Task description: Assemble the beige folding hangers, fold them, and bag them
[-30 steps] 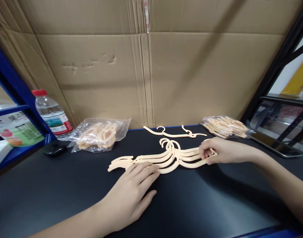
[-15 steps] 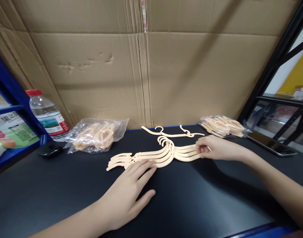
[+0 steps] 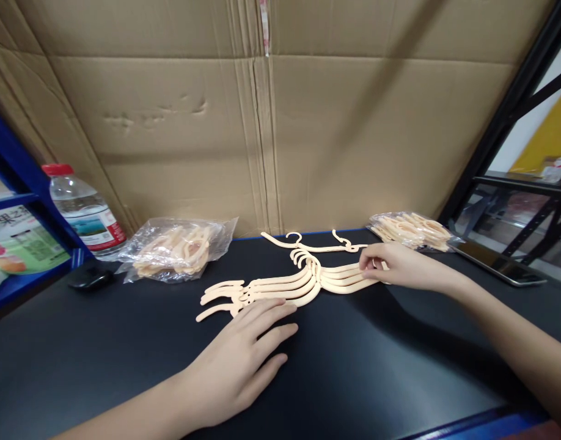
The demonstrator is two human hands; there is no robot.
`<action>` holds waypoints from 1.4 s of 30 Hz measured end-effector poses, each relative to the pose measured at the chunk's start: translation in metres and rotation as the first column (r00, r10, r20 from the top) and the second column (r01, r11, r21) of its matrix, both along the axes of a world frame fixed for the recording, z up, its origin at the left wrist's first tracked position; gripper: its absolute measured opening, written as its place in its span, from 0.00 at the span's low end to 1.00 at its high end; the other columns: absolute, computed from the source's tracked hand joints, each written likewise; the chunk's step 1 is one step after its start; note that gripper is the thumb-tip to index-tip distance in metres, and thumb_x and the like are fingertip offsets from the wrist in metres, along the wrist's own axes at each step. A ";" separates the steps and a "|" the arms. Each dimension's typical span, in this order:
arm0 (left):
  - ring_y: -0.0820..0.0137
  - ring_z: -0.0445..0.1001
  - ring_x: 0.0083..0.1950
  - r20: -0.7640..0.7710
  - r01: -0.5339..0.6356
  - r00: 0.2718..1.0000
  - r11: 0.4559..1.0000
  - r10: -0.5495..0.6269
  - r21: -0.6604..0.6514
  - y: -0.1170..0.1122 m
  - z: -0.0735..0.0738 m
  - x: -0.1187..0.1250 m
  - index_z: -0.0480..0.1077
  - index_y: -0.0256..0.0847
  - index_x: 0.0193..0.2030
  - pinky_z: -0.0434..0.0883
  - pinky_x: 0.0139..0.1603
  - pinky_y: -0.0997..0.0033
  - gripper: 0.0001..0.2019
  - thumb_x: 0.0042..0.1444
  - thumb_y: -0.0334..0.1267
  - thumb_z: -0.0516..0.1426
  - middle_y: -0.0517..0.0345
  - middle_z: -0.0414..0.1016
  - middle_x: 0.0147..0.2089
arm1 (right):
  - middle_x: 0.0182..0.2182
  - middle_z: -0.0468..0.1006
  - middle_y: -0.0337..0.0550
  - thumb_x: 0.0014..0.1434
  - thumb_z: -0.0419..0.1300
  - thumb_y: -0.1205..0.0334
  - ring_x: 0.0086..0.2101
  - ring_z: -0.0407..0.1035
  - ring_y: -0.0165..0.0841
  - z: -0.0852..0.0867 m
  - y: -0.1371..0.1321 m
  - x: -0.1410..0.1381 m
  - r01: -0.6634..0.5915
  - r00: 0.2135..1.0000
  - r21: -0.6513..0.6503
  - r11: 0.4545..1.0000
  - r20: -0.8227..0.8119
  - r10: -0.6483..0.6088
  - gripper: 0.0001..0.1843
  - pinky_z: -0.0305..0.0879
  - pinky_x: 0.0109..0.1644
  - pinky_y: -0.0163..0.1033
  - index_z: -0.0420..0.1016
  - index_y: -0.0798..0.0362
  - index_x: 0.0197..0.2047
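Note:
Several cream plastic hangers lie fanned together on the black table, hooks pointing away from me. My left hand rests flat on the table with its fingers stretched out, the fingertips touching the near edge of the fan's left arms. My right hand has its fingers closed on the right ends of the fanned hangers. Behind the fan, two more loose hangers lie by the cardboard wall.
A clear bag of hangers lies at the left and another bag of hangers at the right. A water bottle and a black mouse are at the far left by a blue shelf. A tablet lies far right.
My right hand has slid the fan's right ends a little away from me and to the left, drawing the hangers closer together. My left hand has stayed almost in place.

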State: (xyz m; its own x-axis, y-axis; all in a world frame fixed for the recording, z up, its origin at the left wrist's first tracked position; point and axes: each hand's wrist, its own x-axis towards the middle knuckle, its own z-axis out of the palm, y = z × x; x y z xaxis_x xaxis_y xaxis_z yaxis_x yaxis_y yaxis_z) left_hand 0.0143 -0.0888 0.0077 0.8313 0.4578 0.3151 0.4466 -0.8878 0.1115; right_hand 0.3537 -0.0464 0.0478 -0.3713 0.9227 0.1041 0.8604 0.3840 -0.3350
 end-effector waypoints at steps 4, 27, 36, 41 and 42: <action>0.60 0.62 0.62 -0.015 0.085 0.996 0.996 -0.085 -0.035 -0.001 0.003 0.002 0.66 0.41 0.55 0.66 0.61 0.57 0.16 0.62 0.28 0.49 0.50 0.67 0.60 | 0.24 0.74 0.40 0.60 0.53 0.56 0.25 0.67 0.32 0.003 0.001 0.000 0.094 0.991 0.105 0.990 -0.101 -0.083 0.12 0.58 0.28 0.35 0.73 0.53 0.34; 0.62 0.68 0.55 -0.023 0.114 0.993 0.981 -0.119 -0.156 -0.001 0.009 0.005 0.66 0.43 0.54 0.68 0.57 0.61 0.16 0.62 0.28 0.47 0.51 0.70 0.55 | 0.26 0.77 0.43 0.54 0.53 0.57 0.28 0.71 0.36 0.000 0.013 0.017 0.291 0.949 0.090 0.952 -0.149 -0.276 0.11 0.64 0.31 0.38 0.73 0.53 0.30; 0.62 0.68 0.54 -0.015 0.118 0.992 0.979 -0.122 -0.167 -0.001 0.011 0.005 0.66 0.44 0.54 0.69 0.55 0.61 0.16 0.62 0.27 0.47 0.51 0.70 0.54 | 0.25 0.77 0.42 0.55 0.53 0.58 0.27 0.71 0.34 -0.010 0.025 0.028 0.301 0.951 0.090 0.949 -0.109 -0.291 0.10 0.63 0.30 0.36 0.73 0.54 0.31; 0.63 0.69 0.54 0.016 0.123 0.992 0.978 -0.122 -0.168 -0.002 0.012 0.005 0.66 0.45 0.53 0.68 0.56 0.63 0.16 0.61 0.27 0.48 0.51 0.71 0.53 | 0.28 0.79 0.44 0.54 0.54 0.63 0.30 0.73 0.35 -0.018 0.045 0.026 0.331 0.943 0.121 0.936 -0.079 -0.324 0.10 0.65 0.33 0.35 0.76 0.55 0.32; 0.63 0.69 0.54 0.026 0.126 0.992 0.977 -0.124 -0.170 -0.002 0.013 0.005 0.66 0.45 0.53 0.68 0.56 0.63 0.16 0.61 0.27 0.48 0.52 0.71 0.53 | 0.28 0.80 0.45 0.54 0.54 0.64 0.30 0.73 0.35 -0.018 0.051 0.024 0.339 0.940 0.125 0.932 -0.072 -0.333 0.10 0.65 0.33 0.35 0.76 0.56 0.33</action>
State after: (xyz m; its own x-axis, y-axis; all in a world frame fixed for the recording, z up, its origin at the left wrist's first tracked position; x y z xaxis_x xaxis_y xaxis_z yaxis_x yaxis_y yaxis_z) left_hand 0.0195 -0.0906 0.0206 0.8811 0.3987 0.2544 0.3304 -0.9038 0.2720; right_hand 0.3780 0.0041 0.0296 -0.0333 0.9689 0.2452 0.9309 0.1193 -0.3453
